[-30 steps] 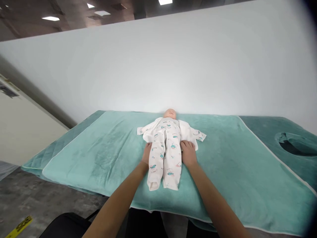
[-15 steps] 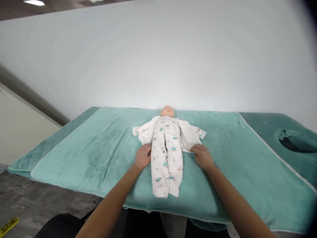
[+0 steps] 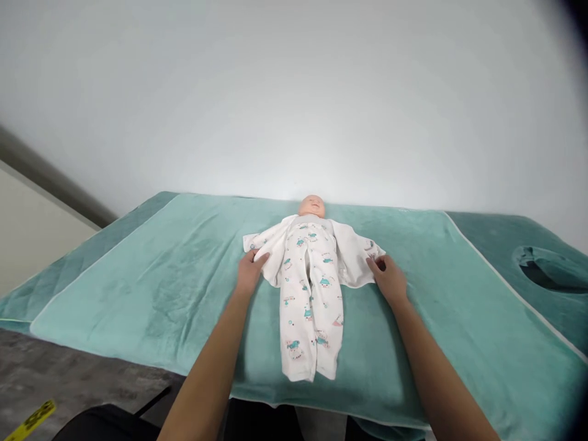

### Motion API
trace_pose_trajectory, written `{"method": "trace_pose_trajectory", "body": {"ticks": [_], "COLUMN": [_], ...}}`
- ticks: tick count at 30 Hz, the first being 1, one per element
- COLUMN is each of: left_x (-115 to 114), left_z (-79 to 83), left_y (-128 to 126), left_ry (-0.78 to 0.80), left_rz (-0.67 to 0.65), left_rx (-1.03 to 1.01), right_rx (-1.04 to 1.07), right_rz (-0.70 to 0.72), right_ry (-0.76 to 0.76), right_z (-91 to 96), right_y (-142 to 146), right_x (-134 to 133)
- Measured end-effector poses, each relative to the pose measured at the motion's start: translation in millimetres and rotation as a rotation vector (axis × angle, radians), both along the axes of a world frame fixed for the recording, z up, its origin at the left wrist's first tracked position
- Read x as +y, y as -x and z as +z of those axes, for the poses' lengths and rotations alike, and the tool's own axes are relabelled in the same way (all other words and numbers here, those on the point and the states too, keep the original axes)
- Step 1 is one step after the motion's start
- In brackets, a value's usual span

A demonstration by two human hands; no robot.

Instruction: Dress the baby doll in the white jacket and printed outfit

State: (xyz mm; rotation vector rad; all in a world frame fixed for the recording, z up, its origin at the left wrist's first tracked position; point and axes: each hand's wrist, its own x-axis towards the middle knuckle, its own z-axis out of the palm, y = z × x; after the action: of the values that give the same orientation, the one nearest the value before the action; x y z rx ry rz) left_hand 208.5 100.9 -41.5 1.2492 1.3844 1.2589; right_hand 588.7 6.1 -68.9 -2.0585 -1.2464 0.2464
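Observation:
A baby doll point(image 3: 312, 206) lies on its back with its head toward the wall. White baby pants point(image 3: 312, 300) with a teal and pink print cover its front, legs stretched toward me. An open white baby shirt point(image 3: 353, 257) is spread beneath, its sleeves out to both sides. My left hand point(image 3: 250, 269) pinches the shirt's left front panel by its outer edge, close to the sleeve. On the other side my right hand point(image 3: 389, 277) has thumb and fingers closed at the right panel's edge, just below the printed cuff. The doll's arms are hidden.
Soft teal covers point(image 3: 193, 294) lie over the bed, with a face hole point(image 3: 551, 269) at the far right. A white wall point(image 3: 294, 104) rises behind. A pale panel point(image 3: 37, 226) stands at left, and yellow tape point(image 3: 37, 419) marks the floor.
My left hand has moved up and left from beside the pants to the shirt panel's edge. My right hand has shifted right and slightly up, toward the cuff. The view has tilted slightly.

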Motion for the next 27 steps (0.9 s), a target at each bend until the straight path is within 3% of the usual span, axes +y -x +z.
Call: {"method": "trace_pose_trajectory", "body": {"ticks": [3,5,9,13,18,21,23,27], "left_x": [-11,-17,-21,-22,-28,-30,-27,-13], "left_z": [-1.5,-4.8,-11.4,-13.5,-9.5,-6.0,-5.6,-11.1], "left_y": [9,11,8,5,6,9,11,12], "left_ry": [0.007,0.064,0.166,0.148,0.177,0.208,0.192,0.116], "left_rz": [-0.088,-0.218,-0.509,-0.66,-0.885,-1.037,-0.945,-0.542], "left_rx": [-0.336,-0.441,-0.467,-0.432,-0.369,-0.475,-0.633,-0.95], "right_rx": [0.015,0.048,0.187,0.366,0.703,0.883,0.97,1.167], "right_rz": [0.03,0.095,0.227,0.241,0.198,0.253,0.268,0.257], "right_ry": [-0.017,-0.021,-0.063,-0.187,-0.197,-0.179,-0.192,-0.193], "right_z": [2.9,3.1,-7.1,-16.9,-5.6,4.8,9.4,15.1], "right_y": [2,2,-1,-2,7,14,21,38], "right_x": [-2,-3,-5,-6,-6,-12,-19,-27]}}
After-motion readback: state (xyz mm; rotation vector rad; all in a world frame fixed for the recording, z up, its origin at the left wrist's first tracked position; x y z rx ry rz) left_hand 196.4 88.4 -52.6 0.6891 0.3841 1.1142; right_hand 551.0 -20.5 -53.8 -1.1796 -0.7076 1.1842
